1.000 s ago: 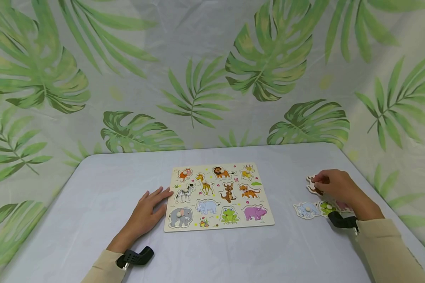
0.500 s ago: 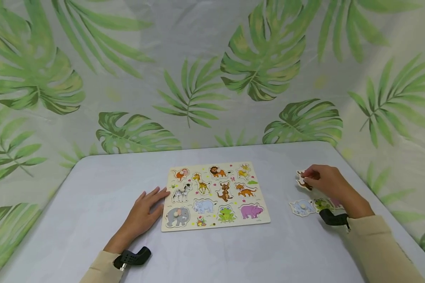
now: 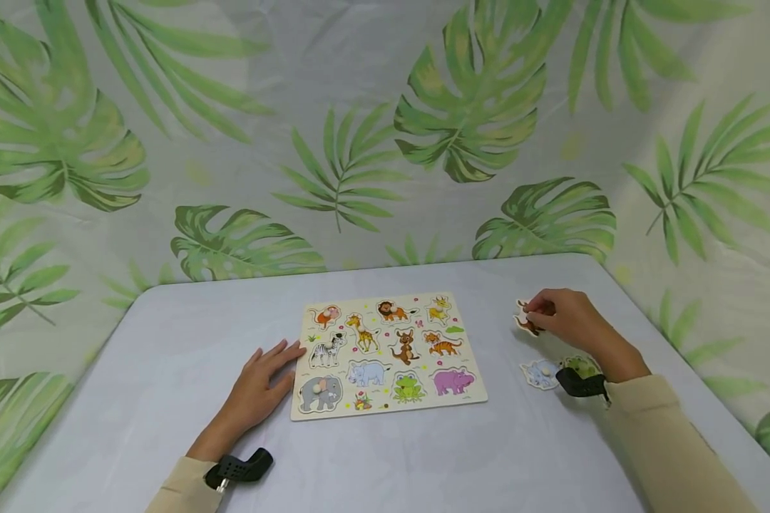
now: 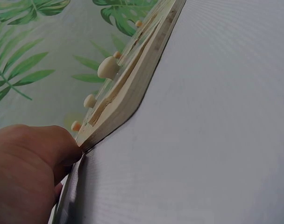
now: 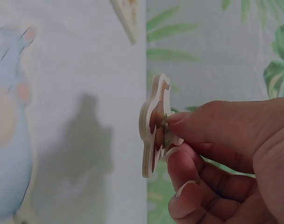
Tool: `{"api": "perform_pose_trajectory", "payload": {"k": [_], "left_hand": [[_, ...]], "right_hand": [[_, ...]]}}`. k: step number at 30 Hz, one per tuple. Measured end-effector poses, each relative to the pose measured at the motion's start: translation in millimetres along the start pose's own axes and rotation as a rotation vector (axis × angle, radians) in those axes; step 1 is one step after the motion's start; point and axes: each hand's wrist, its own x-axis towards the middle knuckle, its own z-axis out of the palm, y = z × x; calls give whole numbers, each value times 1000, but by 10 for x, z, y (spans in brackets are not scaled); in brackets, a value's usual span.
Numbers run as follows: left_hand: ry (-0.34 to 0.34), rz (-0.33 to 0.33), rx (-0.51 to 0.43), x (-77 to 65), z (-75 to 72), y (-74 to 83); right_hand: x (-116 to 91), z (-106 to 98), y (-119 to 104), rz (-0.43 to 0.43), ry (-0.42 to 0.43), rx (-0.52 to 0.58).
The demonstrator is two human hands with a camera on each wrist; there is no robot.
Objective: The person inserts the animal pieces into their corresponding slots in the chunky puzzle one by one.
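In the head view, my right hand (image 3: 571, 324) is raised over the table's right side. Its thumb and fingertips pinch a brown kangaroo puzzle piece (image 3: 526, 318) by its small knob. The right wrist view shows the piece (image 5: 156, 126) edge-on, clear of the white tabletop. My left hand (image 3: 259, 388) lies flat, fingertips touching the left edge of a wooden animal puzzle board (image 3: 465, 362). Knobs stand on some animals on the board, such as the elephant (image 3: 321, 394). The printed kangaroo (image 3: 406, 348) has no visible knob.
Below my right hand lie a blue rhino piece (image 3: 540, 373) and a green frog piece (image 3: 582, 367), partly covered by the black wrist camera (image 3: 580, 383). A leaf-patterned cloth (image 3: 359, 142) hangs behind the white table (image 3: 231, 313).
My right hand has moved left and slightly away with the kangaroo piece. A purple piece seen earlier beside the frog is now hidden behind the wrist. The left hand stays at the board.
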Motion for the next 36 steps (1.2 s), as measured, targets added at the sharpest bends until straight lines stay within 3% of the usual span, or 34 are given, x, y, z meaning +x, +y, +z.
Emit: {"api": "perform_pose_trajectory", "payload": {"k": [14,21,36], "left_hand": [[-21,-38,-1,-12,-5,21],[-1,-6,-1,-3,-2,10],[8,-5,0,2,-3,25]], "right_hand": [[298,176,-450,-61,-8,63],[398,277,-713,-73,-19,96],[535,503,-1158,-173,-29,163]]}}
